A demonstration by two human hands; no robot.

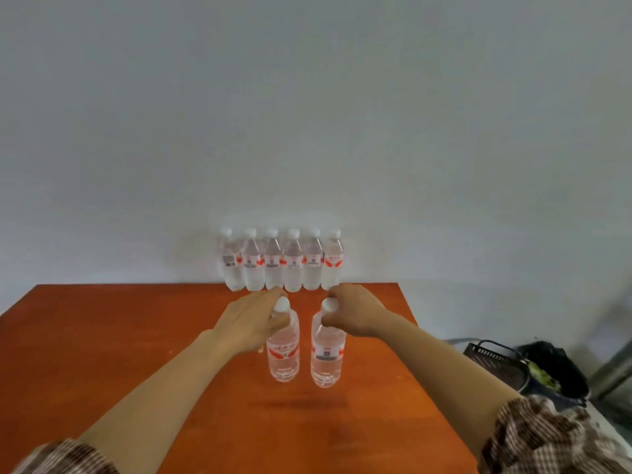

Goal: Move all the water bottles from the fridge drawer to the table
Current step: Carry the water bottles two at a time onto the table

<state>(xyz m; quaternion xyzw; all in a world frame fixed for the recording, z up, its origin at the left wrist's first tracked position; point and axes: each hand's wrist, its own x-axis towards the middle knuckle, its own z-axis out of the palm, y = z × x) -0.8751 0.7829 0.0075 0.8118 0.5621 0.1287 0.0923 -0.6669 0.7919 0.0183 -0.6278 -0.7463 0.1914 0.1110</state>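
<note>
Two clear water bottles with white caps and red-and-white labels are upright over the middle of the wooden table (102, 354). My left hand (249, 325) grips the left bottle (284, 354) around its neck. Around the neck of the right bottle (326, 354) my right hand (355, 313) is closed. Both bottle bases are at or just above the tabletop; I cannot tell which. A row of several identical bottles (282, 265) stands at the table's far edge against the wall. The fridge drawer is out of view.
A white wall rises behind the table. To the right of the table, lower down, sit a black slotted basket (496, 364) and a dark bin bag with green scraps (554, 371). The table's right edge runs diagonally past my right forearm.
</note>
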